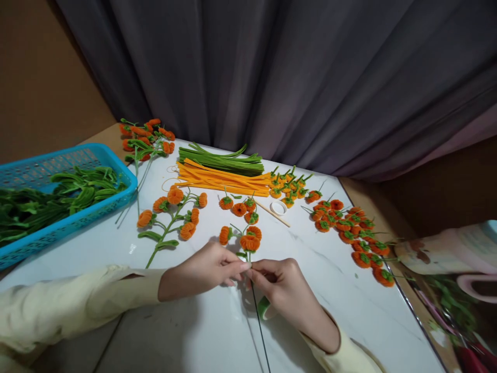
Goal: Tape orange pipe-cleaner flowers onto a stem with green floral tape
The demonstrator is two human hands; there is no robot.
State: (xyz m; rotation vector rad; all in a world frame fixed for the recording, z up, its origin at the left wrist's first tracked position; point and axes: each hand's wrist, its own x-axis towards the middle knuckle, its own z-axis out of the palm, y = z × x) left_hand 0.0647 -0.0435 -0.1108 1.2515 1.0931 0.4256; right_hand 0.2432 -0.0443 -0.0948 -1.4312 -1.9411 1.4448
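Observation:
Near the middle of the table, my left hand (pixel 205 269) pinches the stem of an orange pipe-cleaner flower spray (pixel 249 242) just below its blossoms. My right hand (pixel 290 292) is closed at the same spot, thumb and finger pressed on the stem. A thin dark stem wire (pixel 261 326) runs down from between the hands toward the front edge. Partly hidden behind my right wrist is a roll of green tape (pixel 265 309). Beyond the hands lie loose orange blossoms (pixel 239 209). To the left rests a branched flower stem (pixel 166 229) with several blossoms and leaves.
A blue basket (pixel 130 184) of green leaves stands left. Green pipe cleaners (pixel 221 161), orange pipe cleaners (pixel 225 180), a wooden stick (pixel 274 213) and a white ring (pixel 278 208) lie farther back. Several blossoms (pixel 359 230) cover the right side, near a large cup (pixel 442 251). A dark curtain (pixel 240 67) hangs behind.

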